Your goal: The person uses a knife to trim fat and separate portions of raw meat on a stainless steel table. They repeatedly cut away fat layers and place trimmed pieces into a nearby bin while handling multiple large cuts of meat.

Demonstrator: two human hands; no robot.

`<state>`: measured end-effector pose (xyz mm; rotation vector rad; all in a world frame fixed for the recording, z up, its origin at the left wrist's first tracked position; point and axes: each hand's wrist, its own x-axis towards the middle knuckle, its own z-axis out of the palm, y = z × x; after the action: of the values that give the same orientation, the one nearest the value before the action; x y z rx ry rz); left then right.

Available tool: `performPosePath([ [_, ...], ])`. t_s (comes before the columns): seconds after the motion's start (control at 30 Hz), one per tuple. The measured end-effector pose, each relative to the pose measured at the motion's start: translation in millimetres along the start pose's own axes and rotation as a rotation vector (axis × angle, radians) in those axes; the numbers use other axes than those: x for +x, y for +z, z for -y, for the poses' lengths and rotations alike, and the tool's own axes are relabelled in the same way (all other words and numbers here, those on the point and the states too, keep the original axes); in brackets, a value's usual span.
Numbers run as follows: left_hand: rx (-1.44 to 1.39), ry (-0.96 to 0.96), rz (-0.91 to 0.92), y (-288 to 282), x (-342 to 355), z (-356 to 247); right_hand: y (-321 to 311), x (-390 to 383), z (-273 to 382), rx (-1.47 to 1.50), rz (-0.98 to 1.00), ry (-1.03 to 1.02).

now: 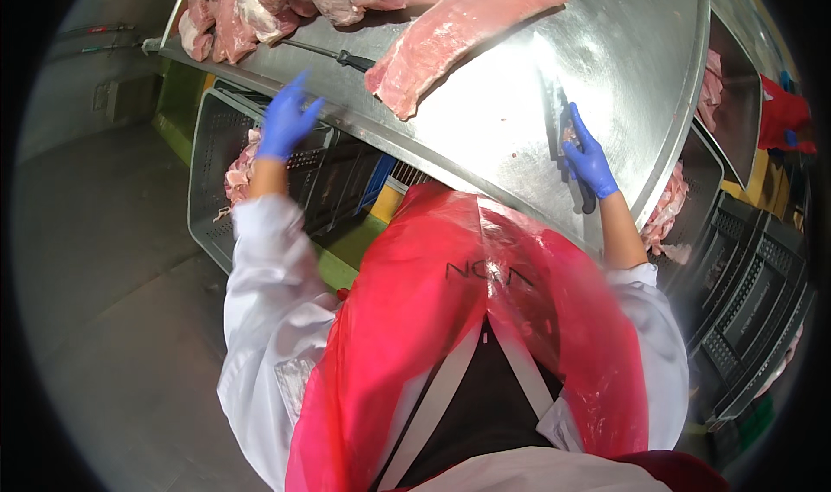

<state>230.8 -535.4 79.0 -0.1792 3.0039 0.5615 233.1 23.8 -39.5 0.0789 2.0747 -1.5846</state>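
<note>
My left hand (288,122), in a blue glove, hangs over the grey crate at the table's left edge. Its fingers are spread, with nothing between them. On the metal table (623,51), my right hand (592,163), gloved in blue too, stretches its fingers beside a knife (588,200) with a dark handle, which the hand partly covers. A small meat scrap (568,135) shows between thumb and fingers; I cannot tell whether it is gripped. Ahead lies a long slab of pink meat (467,38). A thin rod with a black handle (354,61) rests left of it.
Several meat pieces (247,12) are heaped at the far left of the table. Meat trimmings (240,173) lie in the left crate (202,180). More trimmings (668,211) fill a container at the right. Black crates (744,310) stand at the right, and a metal tray (731,102) adjoins the table.
</note>
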Motion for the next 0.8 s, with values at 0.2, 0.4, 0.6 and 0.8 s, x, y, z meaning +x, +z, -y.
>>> performPosePath([
  [0.2, -0.033, 0.165, 0.034, 170.9, 78.6, -36.0, 4.9, -43.9, -10.7, 0.006, -0.153, -0.022],
  [0.4, -0.006, 0.439, 0.638, 136.0, 60.7, -213.8, -4.3, -126.9, -65.2, 0.414, -0.442, 0.035],
  [0.6, 0.345, 0.908, 0.194, 194.3, 163.4, -271.0, -29.8, -125.3, -73.9, 0.444, -0.674, 0.048],
  [0.8, 0.180, 0.560, 0.353, 197.9, 116.9, -252.4, -35.7, -53.0, -32.8, 0.619, -0.654, -0.095],
])
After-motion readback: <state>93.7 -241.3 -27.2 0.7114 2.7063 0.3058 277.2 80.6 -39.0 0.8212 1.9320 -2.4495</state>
